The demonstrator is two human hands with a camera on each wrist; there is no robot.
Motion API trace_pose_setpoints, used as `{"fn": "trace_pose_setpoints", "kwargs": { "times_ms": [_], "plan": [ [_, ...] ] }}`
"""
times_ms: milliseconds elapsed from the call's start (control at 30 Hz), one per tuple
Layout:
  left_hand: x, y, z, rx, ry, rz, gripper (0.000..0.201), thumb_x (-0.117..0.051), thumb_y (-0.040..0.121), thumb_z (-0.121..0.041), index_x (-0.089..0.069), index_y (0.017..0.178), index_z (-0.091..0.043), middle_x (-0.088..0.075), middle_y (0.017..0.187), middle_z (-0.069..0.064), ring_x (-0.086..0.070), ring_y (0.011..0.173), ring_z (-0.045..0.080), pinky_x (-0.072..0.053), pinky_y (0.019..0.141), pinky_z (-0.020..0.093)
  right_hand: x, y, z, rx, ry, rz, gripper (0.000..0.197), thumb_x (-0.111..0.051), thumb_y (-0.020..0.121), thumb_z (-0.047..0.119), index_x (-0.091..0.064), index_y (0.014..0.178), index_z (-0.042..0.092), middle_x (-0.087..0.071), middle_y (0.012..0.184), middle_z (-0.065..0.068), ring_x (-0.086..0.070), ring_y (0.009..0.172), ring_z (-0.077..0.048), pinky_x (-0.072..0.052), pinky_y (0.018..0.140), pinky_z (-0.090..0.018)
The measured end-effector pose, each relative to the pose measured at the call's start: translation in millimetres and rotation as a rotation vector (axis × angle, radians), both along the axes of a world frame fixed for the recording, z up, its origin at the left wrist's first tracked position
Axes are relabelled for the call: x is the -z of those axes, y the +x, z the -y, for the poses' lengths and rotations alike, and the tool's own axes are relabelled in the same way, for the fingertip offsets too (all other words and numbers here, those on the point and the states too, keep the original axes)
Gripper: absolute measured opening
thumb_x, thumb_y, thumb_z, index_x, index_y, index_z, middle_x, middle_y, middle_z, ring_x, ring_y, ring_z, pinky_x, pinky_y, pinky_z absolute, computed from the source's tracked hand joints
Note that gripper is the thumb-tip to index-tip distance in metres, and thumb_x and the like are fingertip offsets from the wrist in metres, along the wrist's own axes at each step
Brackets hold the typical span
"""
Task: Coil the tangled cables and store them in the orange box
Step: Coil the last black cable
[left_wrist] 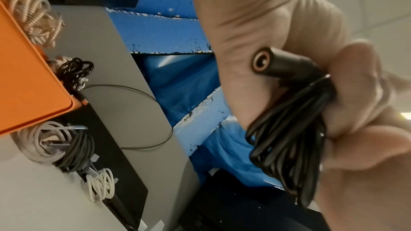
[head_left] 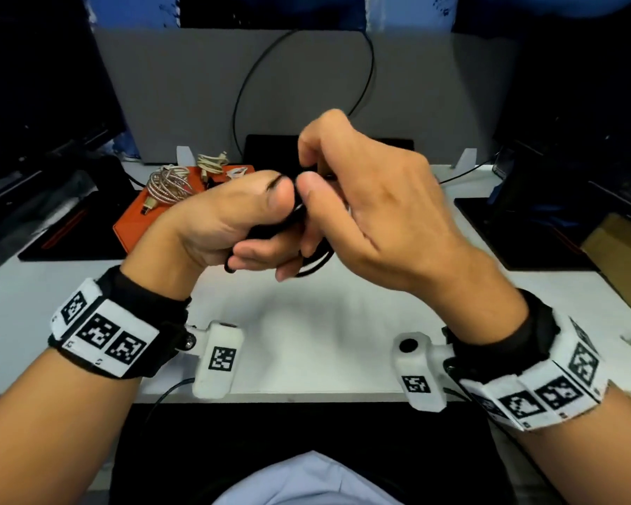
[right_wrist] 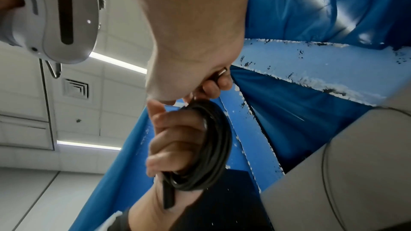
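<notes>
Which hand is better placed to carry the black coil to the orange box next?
Left, probably. The left hand already grips the whole black coil, and the orange box lies on its side of the desk. The right hand only pinches the cable's free end.

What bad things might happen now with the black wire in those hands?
The black cable is bunched in the left hand above the table; if the grip loosens, the loops may spring apart. The right hand pinches one end, so a hard tug might kink it. The orange box already has a silver cable on top, so the new coil may slide off.
</notes>
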State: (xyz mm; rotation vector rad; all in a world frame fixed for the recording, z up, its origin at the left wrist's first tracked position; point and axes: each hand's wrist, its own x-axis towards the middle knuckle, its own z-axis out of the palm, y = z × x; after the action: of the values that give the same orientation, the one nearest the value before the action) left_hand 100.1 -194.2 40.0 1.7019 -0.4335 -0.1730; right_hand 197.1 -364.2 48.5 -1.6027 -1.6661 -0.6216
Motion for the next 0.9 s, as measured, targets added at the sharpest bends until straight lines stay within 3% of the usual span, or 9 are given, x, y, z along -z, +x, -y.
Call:
{"fn": "trace_pose_setpoints", "kwargs": {
  "times_ms": [100, 200, 400, 500, 567, 700, 767, 833, 900],
  "plan": [
    [-0.3, 1.3, 0.9, 0.027, 0.075, -0.05, 0.038, -0.074, 0.089, -0.035, -0.068, 0.08, 0.001, -0.035, 0.035, 0.004, -0.041, 0.03, 0.005, -0.053, 0.061, 0.032, 8.7, 5.0, -9.3, 0.071, -0.059, 0.046, 0.044, -0.033, 0.104, 0.045, -0.062, 0.114, 0.013, -0.055, 0.105, 0.001, -0.052, 0.073, -0.016, -0.039, 0.059, -0.031],
    [-0.6, 2.5, 0.2, -0.049, 0.07, -0.095, 0.018, -0.068, 0.086, -0.017, -0.067, 0.071, -0.008, -0.039, 0.034, -0.001, -0.039, 0.027, 0.01, -0.055, 0.062, 0.035, 13.2, 12.4, -15.7, 0.072, -0.216, -0.045, 0.052, -0.021, 0.101, 0.058, -0.059, 0.094, 0.023, -0.047, 0.102, 0.008, -0.053, 0.074, -0.014, -0.036, 0.059, -0.03],
    [-1.8, 9.4, 3.1, -0.312, 0.034, -0.077, 0.04, -0.079, 0.081, -0.038, -0.066, 0.076, -0.001, -0.05, 0.044, 0.003, -0.056, 0.042, 0.017, -0.057, 0.075, 0.033, 19.6, 23.3, -27.4, 0.167, -0.157, -0.348, 0.068, -0.023, 0.096, 0.069, -0.058, 0.057, 0.026, -0.064, 0.064, 0.007, -0.065, 0.073, -0.013, -0.052, 0.072, -0.041],
    [-2.1, 16.3, 7.6, -0.574, 0.173, 0.125, 0.052, -0.073, 0.09, -0.039, -0.061, 0.085, 0.011, -0.058, 0.059, 0.003, -0.059, 0.06, 0.019, -0.051, 0.072, 0.032, 19.5, 32.5, -28.4, 0.255, -0.088, -0.5, 0.074, -0.033, 0.099, 0.071, -0.064, 0.061, 0.016, -0.057, 0.051, 0.008, -0.056, 0.054, -0.009, -0.045, 0.059, -0.035],
    [-1.3, 20.4, 11.0, -0.667, 0.184, 0.222, 0.057, -0.064, 0.094, -0.038, -0.055, 0.093, 0.018, -0.051, 0.058, 0.001, -0.052, 0.057, 0.017, -0.054, 0.072, 0.034, 17.7, 34.8, -28.7, 0.178, -0.077, -0.629, 0.073, -0.039, 0.102, 0.067, -0.065, 0.065, 0.01, -0.053, 0.05, 0.008, -0.047, 0.05, -0.006, -0.037, 0.056, -0.028],
    [-0.8, 23.0, 4.5, -0.707, 0.09, 0.268, 0.06, -0.058, 0.101, -0.041, -0.055, 0.104, 0.02, -0.044, 0.073, 0.04, -0.04, 0.057, 0.022, -0.053, 0.069, 0.037, 9.8, 35.8, -23.6, -0.179, -0.19, -0.901, 0.066, -0.038, 0.109, 0.052, -0.066, 0.098, -0.007, -0.067, 0.066, 0.001, -0.051, 0.053, -0.001, -0.033, 0.05, -0.016],
    [-0.6, 22.7, 2.3, -0.749, 0.107, 0.286, 0.06, -0.055, 0.103, -0.044, -0.056, 0.096, 0.015, -0.048, 0.076, 0.042, -0.042, 0.059, 0.024, -0.047, 0.067, 0.033, 9.5, 33.7, -21.6, -0.253, -0.254, -0.923, 0.064, -0.037, 0.109, 0.049, -0.064, 0.11, -0.009, -0.07, 0.07, 0.005, -0.055, 0.054, 0.0, -0.029, 0.05, -0.019],
    [1.2, 24.3, 0.7, -0.797, 0.159, 0.295, 0.056, -0.051, 0.105, -0.045, -0.059, 0.09, 0.009, -0.056, 0.079, 0.039, -0.05, 0.063, 0.026, -0.047, 0.067, 0.032, 11.8, 33.1, -23.7, -0.229, -0.248, -0.918, 0.064, -0.041, 0.109, 0.05, -0.063, 0.106, -0.01, -0.066, 0.067, 0.006, -0.051, 0.053, -0.001, -0.029, 0.05, -0.021],
    [3.1, 25.7, -1.5, -0.845, 0.271, 0.285, 0.06, -0.048, 0.105, -0.05, -0.062, 0.093, 0.008, -0.065, 0.087, 0.035, -0.059, 0.072, 0.03, -0.052, 0.072, 0.045, 13.5, 35.0, -27.3, -0.184, -0.201, -0.915, 0.062, -0.047, 0.108, 0.049, -0.062, 0.096, -0.011, -0.061, 0.062, 0.003, -0.046, 0.05, -0.005, -0.031, 0.05, -0.02]
  ]
}}
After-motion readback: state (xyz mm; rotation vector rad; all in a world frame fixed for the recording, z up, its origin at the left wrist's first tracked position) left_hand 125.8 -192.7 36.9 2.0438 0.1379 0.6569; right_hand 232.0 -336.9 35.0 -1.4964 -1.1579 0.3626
